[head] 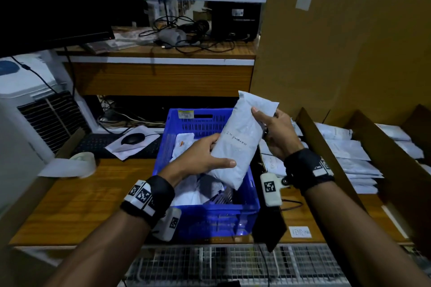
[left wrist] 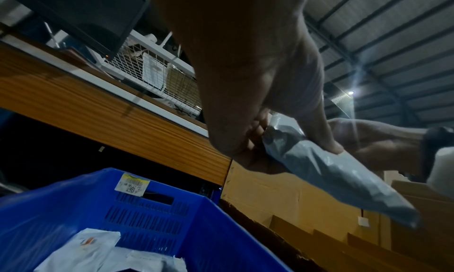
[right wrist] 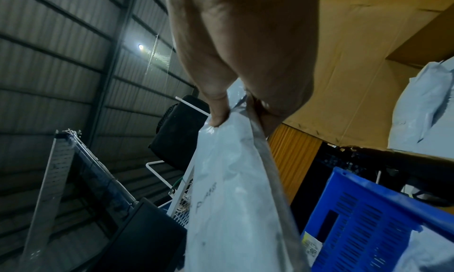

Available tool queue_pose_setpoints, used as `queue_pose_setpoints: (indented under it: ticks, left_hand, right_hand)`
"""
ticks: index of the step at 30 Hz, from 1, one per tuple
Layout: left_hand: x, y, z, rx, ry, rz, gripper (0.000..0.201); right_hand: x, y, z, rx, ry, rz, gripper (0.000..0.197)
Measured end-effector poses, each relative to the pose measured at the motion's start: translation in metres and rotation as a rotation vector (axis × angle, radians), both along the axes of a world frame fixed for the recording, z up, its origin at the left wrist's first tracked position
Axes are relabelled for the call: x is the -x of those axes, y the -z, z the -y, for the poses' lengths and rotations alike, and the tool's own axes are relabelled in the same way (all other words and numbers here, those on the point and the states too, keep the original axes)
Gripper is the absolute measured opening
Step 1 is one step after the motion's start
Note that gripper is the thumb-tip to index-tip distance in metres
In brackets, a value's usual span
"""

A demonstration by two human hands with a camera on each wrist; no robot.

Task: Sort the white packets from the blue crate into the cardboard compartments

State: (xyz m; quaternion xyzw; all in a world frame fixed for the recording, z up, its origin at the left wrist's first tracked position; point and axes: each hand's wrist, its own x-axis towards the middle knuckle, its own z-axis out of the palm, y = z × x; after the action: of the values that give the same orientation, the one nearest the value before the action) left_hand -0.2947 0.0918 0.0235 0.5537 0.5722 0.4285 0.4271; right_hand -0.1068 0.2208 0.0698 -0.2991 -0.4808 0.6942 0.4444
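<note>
Above the blue crate (head: pixel 205 214), I hold one white packet (head: pixel 238 142) up with both hands, tilted so its far end leans toward the right. My left hand (head: pixel 203 158) grips the lower half, thumb across the front face and the other fingers curled behind it. My right hand (head: pixel 275 133) pinches the upper end, thumb on the front near the top edge and fingers behind. Handwriting runs across the front of the packet; it seems to read "IN PROGRESS". From the left wrist view the packet (left wrist: pixel 331 169) juts out past my fingers (left wrist: pixel 329 140) like a wedge, and from the right wrist view it hangs down from my thumb (right wrist: pixel 218 117) with part of the writing showing.

The crate sits on a wooden table (head: pixel 77 202) and holds more white packets (head: pixel 186 191), one of them with an orange mark. Just to the right of the crate stand the cardboard compartments (head: pixel 326 147), with stacks of white packets lying flat between the dividers. To the left on the table lie a roll of tape (head: pixel 84 163), a keyboard (head: pixel 98 144) and a mouse (head: pixel 134 138).
</note>
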Motion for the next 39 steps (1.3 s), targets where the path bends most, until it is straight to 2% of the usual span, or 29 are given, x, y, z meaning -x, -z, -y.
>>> queue_pose_setpoints:
  ticks: [4,7,9,11,13,16,18,20,23,25,28,30,31,32,33,34,36,39]
  left_hand:
    - [0.005,0.0,-0.01,0.007,-0.006,0.001,0.064]
    - [0.007,0.005,-0.02,0.027,-0.026,0.017,0.065]
    - [0.012,0.011,-0.029,0.075,0.001,0.013,0.064]
    - [0.023,0.02,-0.042,0.149,0.002,-0.043,0.056]
    - [0.039,0.034,-0.06,0.225,-0.087,-0.094,0.038]
    - [0.07,0.055,-0.091,0.307,-0.269,-0.27,0.01]
    - [0.085,0.069,-0.11,0.361,-0.295,-0.4,0.005]
    - [0.094,0.083,-0.129,0.421,-0.262,-0.564,0.006]
    - [0.097,0.108,-0.158,0.5,-0.12,-0.794,0.005]
    - [0.099,0.125,-0.175,0.498,-0.067,-0.904,0.019]
    - [0.107,0.155,-0.201,0.443,-0.033,-0.964,0.037]
    - [0.115,0.182,-0.217,0.343,-0.054,-1.133,0.043]
    - [0.12,0.198,-0.225,0.359,-0.126,-1.18,0.04]
    - [0.126,0.217,-0.234,0.404,-0.156,-1.118,0.034]
    - [0.131,0.234,-0.243,0.361,-0.196,-1.078,0.027]
    - [0.13,0.246,-0.247,0.275,-0.244,-1.139,0.022]
    - [0.122,0.248,-0.245,0.192,-0.254,-1.26,0.015]
    - [0.119,0.239,-0.245,0.214,-0.232,-1.15,0.009]
  right_hand:
    - [-0.001,0.006,-0.01,0.065,-0.037,-0.027,0.042]
    - [0.001,0.019,-0.011,0.098,-0.221,0.093,0.041]
    - [0.002,0.032,-0.014,0.066,-0.264,0.202,0.035]
    - [0.003,0.041,-0.025,0.057,-0.186,0.267,0.03]
    - [0.0,0.048,-0.041,0.061,-0.068,0.338,0.027]
    - [-0.007,0.061,-0.069,0.065,-0.036,0.459,0.023]
    - [-0.01,0.068,-0.084,0.089,-0.069,0.495,0.02]
    - [-0.012,0.072,-0.097,0.11,-0.091,0.512,0.016]
    - [-0.013,0.075,-0.117,0.135,-0.119,0.515,0.015]
    - [-0.013,0.078,-0.129,0.146,-0.126,0.518,0.019]
    - [-0.011,0.082,-0.142,0.16,-0.139,0.537,0.024]
    - [-0.009,0.086,-0.149,0.171,-0.154,0.527,0.026]
    - [-0.009,0.088,-0.152,0.176,-0.161,0.519,0.027]
    - [-0.008,0.09,-0.155,0.181,-0.165,0.511,0.028]
    - [-0.007,0.092,-0.158,0.183,-0.168,0.503,0.029]
    - [-0.007,0.094,-0.16,0.183,-0.17,0.499,0.03]
    - [-0.007,0.097,-0.163,0.181,-0.172,0.491,0.031]
    - [-0.008,0.095,-0.166,0.166,-0.166,0.487,0.032]
